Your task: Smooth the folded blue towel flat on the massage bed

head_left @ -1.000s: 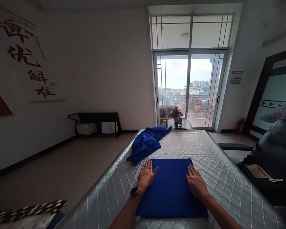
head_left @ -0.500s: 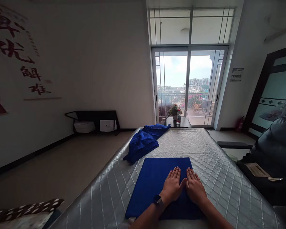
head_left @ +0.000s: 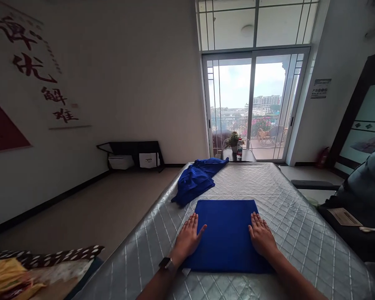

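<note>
A blue cloth [head_left: 226, 237], folded into a flat, smooth rectangle, lies on the silver quilted table cover [head_left: 143, 246]. My left hand [head_left: 189, 236] rests flat at its left edge, fingers extended and thumb out over the cloth. On that wrist is a dark watch. At the right edge, my right hand [head_left: 262, 233] lies flat too, its fingers stretched forward and the thumb apart. Neither hand grips anything. A crumpled blue garment [head_left: 195, 181] lies beyond the folded cloth, on the far left part of the table.
A small table behind holds a bottle [head_left: 239, 149] and a potted plant [head_left: 234, 142], before sliding glass doors. To the right, a card [head_left: 344, 217] and a spoon-like object [head_left: 370, 229] lie on a dark seat. Yellow fabric [head_left: 9, 275] shows at lower left.
My hands have moved apart from the cloth's middle, the left to its left edge and the right to its right edge. The view has shifted slightly left and downward.
</note>
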The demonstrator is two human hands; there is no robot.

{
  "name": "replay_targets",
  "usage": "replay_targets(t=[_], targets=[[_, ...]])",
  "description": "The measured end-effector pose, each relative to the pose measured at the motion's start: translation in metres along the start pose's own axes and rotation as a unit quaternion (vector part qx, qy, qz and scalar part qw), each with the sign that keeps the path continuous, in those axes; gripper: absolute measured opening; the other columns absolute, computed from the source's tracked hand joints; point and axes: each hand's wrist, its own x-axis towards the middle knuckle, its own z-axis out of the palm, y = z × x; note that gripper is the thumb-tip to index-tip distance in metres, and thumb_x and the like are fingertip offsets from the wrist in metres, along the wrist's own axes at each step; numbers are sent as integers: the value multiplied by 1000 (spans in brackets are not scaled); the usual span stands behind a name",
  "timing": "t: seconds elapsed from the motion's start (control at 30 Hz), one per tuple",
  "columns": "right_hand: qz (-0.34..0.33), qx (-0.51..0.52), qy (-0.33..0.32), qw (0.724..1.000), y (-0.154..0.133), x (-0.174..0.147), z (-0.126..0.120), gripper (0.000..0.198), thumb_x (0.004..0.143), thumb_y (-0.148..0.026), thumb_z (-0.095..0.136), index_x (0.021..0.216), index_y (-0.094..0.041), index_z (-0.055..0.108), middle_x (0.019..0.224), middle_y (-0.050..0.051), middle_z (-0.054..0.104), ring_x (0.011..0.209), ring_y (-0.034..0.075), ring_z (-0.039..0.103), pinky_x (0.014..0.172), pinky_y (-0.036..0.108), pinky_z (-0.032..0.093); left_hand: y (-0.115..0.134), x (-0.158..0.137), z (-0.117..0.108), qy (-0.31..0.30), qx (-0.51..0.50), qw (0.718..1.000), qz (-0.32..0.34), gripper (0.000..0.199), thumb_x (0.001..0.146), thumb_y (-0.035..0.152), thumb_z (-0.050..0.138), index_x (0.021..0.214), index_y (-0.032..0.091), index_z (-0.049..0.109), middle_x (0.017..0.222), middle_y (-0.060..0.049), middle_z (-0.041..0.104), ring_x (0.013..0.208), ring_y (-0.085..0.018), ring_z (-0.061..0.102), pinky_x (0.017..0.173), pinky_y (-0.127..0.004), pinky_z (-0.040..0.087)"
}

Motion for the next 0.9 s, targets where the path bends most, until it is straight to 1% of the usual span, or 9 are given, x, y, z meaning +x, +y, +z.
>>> replay_targets(t=[0.13,0.23,0.33,0.47,0.53,0.6,0.67,0.73,0.9], targets=[[-18,-20,1,1000,-7,-12,-16,64,102,-33,17,158,-5,26,167,12,20,156,20,14,127,41,9,8,3,-13,-15,14,1000,-13,91,100,67,11,155,-2,33,164,-21,31,153,-30,29,126,-44,25],[-36,-6,-1,999,-11,-29,-22,64,102,-35,16,157,-6,30,166,11,23,155,20,15,127,42,10,31,4,-21,17,8,1000,3,87,100,68,17,155,3,37,163,-19,35,152,-31,31,125,-47,29],[-36,16,-10,999,-12,-48,-18,65,102,-39,17,157,-8,30,166,9,23,155,20,17,127,42,13,80,-1,-29,31,-33,996,79,78,102,64,19,155,11,41,161,-15,42,150,-29,36,122,-47,34],[-18,18,-19,1000,-9,-63,-3,64,102,-39,22,158,-8,28,166,8,21,155,21,16,127,42,16,167,-10,-37,12,-109,977,180,69,103,61,25,146,17,55,148,-15,59,137,-29,54,118,-44,41],[-28,7,-12,1000,-7,-65,4,62,100,-33,26,158,-12,30,166,6,23,155,22,19,127,42,19,202,-11,-38,15,-141,966,215,66,103,59,27,145,16,56,146,-16,60,137,-28,55,118,-43,41],[-50,-4,4,999,-5,-65,9,61,97,-28,30,157,-17,33,165,4,27,154,23,23,127,44,21,223,-11,-35,26,-165,956,241,66,104,57,26,148,15,51,153,-15,53,144,-27,46,122,-44,36],[-68,-7,18,997,-3,-65,11,62,96,-28,35,157,-20,34,164,4,29,153,24,26,126,46,23,229,-10,-29,21,-177,952,248,66,106,54,22,152,14,45,160,-13,44,150,-26,36,125,-46,32],[-67,-3,18,998,-4,-65,8,62,96,-27,35,157,-18,33,165,5,27,153,25,25,126,46,23,225,-9,-22,2,-174,955,239,65,107,52,18,155,13,40,163,-12,38,152,-25,30,125,-47,31],[-16,29,-30,999,-11,-67,-11,62,102,-37,23,157,-9,29,166,8,22,155,22,18,127,41,19,180,-10,-11,-29,-128,968,214,65,107,53,19,158,15,33,163,-12,35,153,-26,29,125,-49,32]])
